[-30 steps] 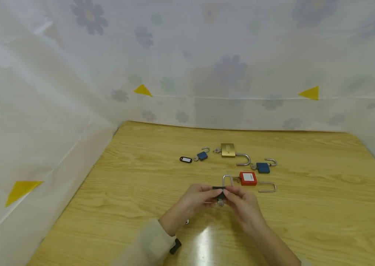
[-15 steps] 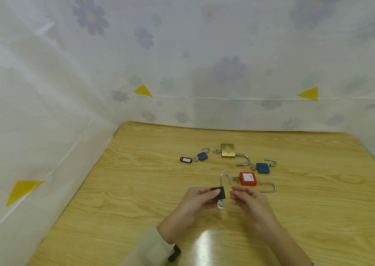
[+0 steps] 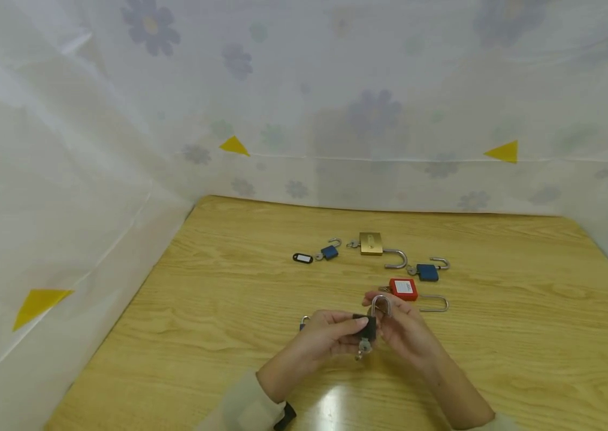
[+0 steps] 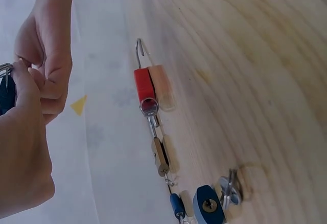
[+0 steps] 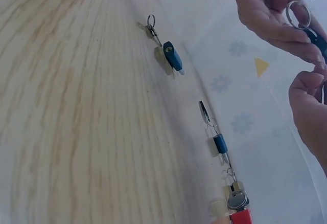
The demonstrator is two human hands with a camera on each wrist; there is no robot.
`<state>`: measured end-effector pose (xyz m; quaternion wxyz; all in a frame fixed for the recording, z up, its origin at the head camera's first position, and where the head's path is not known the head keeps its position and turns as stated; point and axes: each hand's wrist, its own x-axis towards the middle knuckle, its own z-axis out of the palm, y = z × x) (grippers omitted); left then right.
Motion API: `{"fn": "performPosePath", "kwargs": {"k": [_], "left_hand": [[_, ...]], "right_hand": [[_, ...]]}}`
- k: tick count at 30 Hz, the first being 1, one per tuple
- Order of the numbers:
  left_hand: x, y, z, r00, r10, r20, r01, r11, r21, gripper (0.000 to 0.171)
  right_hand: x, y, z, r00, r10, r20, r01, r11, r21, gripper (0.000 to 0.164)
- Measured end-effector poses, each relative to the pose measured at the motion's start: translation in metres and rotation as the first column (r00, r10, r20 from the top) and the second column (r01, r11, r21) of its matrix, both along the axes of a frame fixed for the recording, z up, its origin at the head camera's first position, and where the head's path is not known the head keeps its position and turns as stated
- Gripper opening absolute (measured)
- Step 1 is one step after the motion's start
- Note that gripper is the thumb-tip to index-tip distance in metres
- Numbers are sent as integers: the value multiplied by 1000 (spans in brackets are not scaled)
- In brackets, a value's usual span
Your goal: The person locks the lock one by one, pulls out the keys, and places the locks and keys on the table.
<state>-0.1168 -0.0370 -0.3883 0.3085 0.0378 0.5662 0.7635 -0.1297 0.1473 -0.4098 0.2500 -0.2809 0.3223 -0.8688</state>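
Note:
My left hand (image 3: 321,340) grips a black padlock (image 3: 369,328) by its body, the thumb lying across the front. Its silver shackle (image 3: 381,297) points up, and a key on a ring (image 3: 365,346) hangs from the bottom. My right hand (image 3: 411,335) is at the shackle from the right, its fingers curled behind and around it. In the right wrist view the key ring (image 5: 298,14) stands out from the padlock (image 5: 316,41), and both hands' fingertips meet. The left wrist view shows only the edge of the padlock (image 4: 7,95) beside my thumb.
Beyond my hands lie a red padlock (image 3: 403,289), a brass padlock (image 3: 371,244) and two blue padlocks (image 3: 329,252), all with raised shackles and keys. A black key tag (image 3: 302,258) lies at their left. Another small blue padlock (image 3: 304,324) is partly hidden by my left hand.
The black padlock has moved slightly right and nearer to me. My right hand let go of it, drew apart, and is now back at its shackle. The small blue padlock has come into view.

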Motion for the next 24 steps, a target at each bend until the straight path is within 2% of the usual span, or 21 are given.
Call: {"fn": "performPosePath", "kwargs": {"k": [3, 6, 9, 14, 16, 18, 21, 24], "left_hand": [[1, 0, 1, 999, -33, -11, 33, 999, 10, 36], [2, 0, 1, 999, -48, -18, 49, 999, 23, 37], [2, 0, 0, 998, -58, -23, 59, 998, 36, 38], [3, 2, -6, 999, -39, -32, 40, 998, 38, 36], [3, 2, -7, 999, -23, -43, 24, 999, 25, 34], [3, 3, -9, 999, -4, -52, 4, 1000, 10, 32], [5, 4, -8, 997, 16, -73, -17, 1000, -14, 30], [7, 5, -6, 995, 28, -98, -32, 999, -36, 29]], "right_hand": [[-1, 1, 1, 999, 35, -30, -37, 998, -50, 45], [-1, 2, 3, 997, 24, -70, -26, 999, -33, 46], [-2, 3, 4, 993, 3, -118, -1, 1000, 15, 44], [-1, 3, 7, 985, -87, -152, 109, 983, 148, 36], [1, 3, 9, 978, -144, -148, 175, 958, 226, 32], [2, 1, 12, 968, -203, -146, 239, 922, 305, 28], [5, -2, 17, 943, -290, -162, 331, 851, 408, 23], [8, -8, 20, 906, -378, -191, 423, 774, 472, 23]]}}
